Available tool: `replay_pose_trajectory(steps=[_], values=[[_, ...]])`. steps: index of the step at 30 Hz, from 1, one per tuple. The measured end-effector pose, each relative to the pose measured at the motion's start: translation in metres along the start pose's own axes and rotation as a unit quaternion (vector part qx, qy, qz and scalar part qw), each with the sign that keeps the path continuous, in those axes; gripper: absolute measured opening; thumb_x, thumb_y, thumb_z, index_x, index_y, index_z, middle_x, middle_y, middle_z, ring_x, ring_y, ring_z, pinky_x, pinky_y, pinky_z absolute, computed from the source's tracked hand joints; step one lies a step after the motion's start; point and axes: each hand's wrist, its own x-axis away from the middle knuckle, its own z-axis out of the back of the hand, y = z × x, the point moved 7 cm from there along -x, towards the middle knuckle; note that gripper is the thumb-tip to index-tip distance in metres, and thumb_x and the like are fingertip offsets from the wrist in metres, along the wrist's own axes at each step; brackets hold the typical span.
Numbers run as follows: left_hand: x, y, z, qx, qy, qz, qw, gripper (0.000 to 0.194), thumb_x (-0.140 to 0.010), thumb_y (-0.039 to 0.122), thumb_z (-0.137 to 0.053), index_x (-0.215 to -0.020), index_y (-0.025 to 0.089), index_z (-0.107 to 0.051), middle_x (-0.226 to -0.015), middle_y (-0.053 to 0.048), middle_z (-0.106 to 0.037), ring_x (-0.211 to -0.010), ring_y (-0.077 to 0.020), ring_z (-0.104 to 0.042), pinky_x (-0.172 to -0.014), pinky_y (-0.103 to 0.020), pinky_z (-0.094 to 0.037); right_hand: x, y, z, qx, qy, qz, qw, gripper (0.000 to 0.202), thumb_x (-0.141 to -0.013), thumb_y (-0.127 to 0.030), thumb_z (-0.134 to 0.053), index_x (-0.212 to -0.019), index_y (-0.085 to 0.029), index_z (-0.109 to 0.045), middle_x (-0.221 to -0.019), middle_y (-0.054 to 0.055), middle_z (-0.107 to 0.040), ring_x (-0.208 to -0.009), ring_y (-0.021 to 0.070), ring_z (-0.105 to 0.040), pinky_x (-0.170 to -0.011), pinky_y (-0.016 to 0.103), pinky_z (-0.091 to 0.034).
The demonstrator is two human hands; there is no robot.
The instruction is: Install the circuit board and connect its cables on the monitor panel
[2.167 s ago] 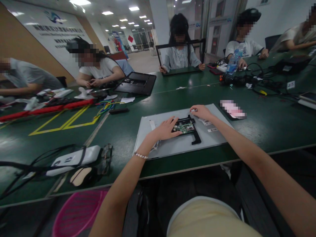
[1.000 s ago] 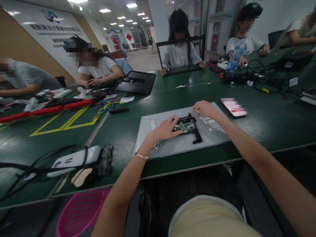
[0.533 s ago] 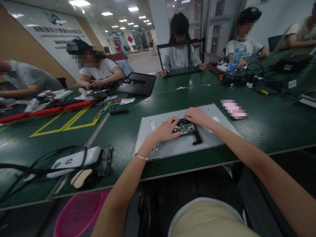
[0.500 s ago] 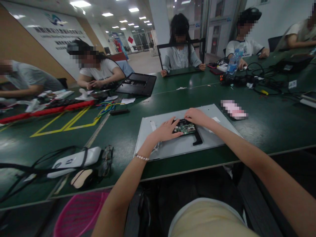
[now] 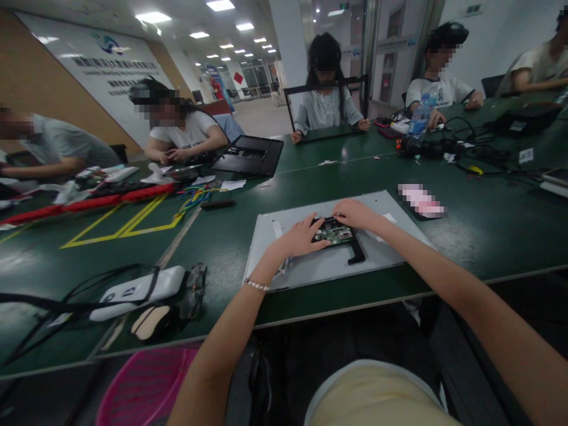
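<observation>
A green circuit board sits in a black frame with a black arm sticking out toward me. It lies on a flat grey metal panel on the table. My left hand holds the board's left side, thumb along the near edge and fingers toward the far edge. At the far right edge, my right hand is closed, its fingertips bent down against the black frame. Whatever is between those fingertips is hidden. White cables lie on the panel beneath my left wrist.
A phone in a pink case lies right of the panel. To the left are a white power bank-like box, glasses and a beige mouse. Across the green table, a person holds a black frame; other people sit alongside.
The view has tilted slightly, so the scene sits a little lower and further right. Both hands keep nearly the same place on the board, with no clear shift of the board itself.
</observation>
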Motion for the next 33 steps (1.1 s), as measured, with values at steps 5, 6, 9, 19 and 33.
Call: replay_pose_trajectory(steps=[5,6,9,19,33], values=[[0.001,0.000,0.001,0.005,-0.004,0.001,1.000,0.087,-0.090,0.075,-0.026,-0.153,0.016,-0.022,-0.160,-0.019,-0.015,-0.143,-0.0356,-0.027,-0.114,-0.044,-0.025,0.001,-0.002,0.000,-0.010,0.000,0.012,1.000,0.024,-0.091,-0.020,-0.051,-0.098,-0.017,-0.073,-0.104,0.011,-0.072,-0.101,0.0234,-0.062,-0.091,0.033,-0.043],[0.002,0.000,0.001,0.006,-0.003,0.000,1.000,0.087,-0.089,0.075,-0.026,-0.153,0.016,-0.022,-0.160,-0.019,-0.015,-0.143,-0.0359,-0.027,-0.114,-0.044,-0.025,0.001,-0.002,0.001,-0.018,0.008,0.012,1.000,0.024,-0.091,-0.020,-0.051,-0.099,-0.016,-0.073,-0.104,0.011,-0.072,-0.101,0.0234,-0.062,-0.091,0.033,-0.043],[0.002,-0.001,0.001,0.008,0.001,0.002,1.000,0.088,-0.089,0.076,-0.027,-0.153,0.016,-0.021,-0.159,-0.019,-0.016,-0.142,-0.0364,-0.028,-0.114,-0.044,-0.026,0.000,-0.001,0.008,-0.052,0.032,-0.006,0.998,0.023,-0.090,-0.022,-0.054,-0.103,-0.016,-0.072,-0.105,0.010,-0.072,-0.096,0.0219,-0.064,-0.087,0.032,-0.045],[0.002,-0.003,-0.001,0.017,0.004,-0.001,1.000,0.087,-0.088,0.077,-0.027,-0.153,0.019,-0.021,-0.160,-0.017,-0.016,-0.143,-0.0345,-0.027,-0.113,-0.043,-0.026,0.051,0.046,0.028,-0.058,0.069,-0.082,0.992,0.048,-0.085,-0.032,-0.061,-0.130,-0.015,-0.057,-0.133,0.015,-0.057,-0.122,0.0294,-0.051,-0.105,0.045,-0.038],[0.001,-0.003,-0.001,0.023,0.005,-0.001,1.000,0.086,-0.088,0.076,-0.029,-0.153,0.019,-0.022,-0.160,-0.017,-0.015,-0.143,-0.0347,-0.028,-0.113,-0.044,-0.026,0.078,0.053,0.012,-0.218,-0.091,-0.126,0.964,0.034,-0.072,-0.013,-0.059,-0.101,-0.021,-0.073,-0.097,0.005,-0.073,-0.089,0.0203,-0.067,-0.083,0.032,-0.052]])
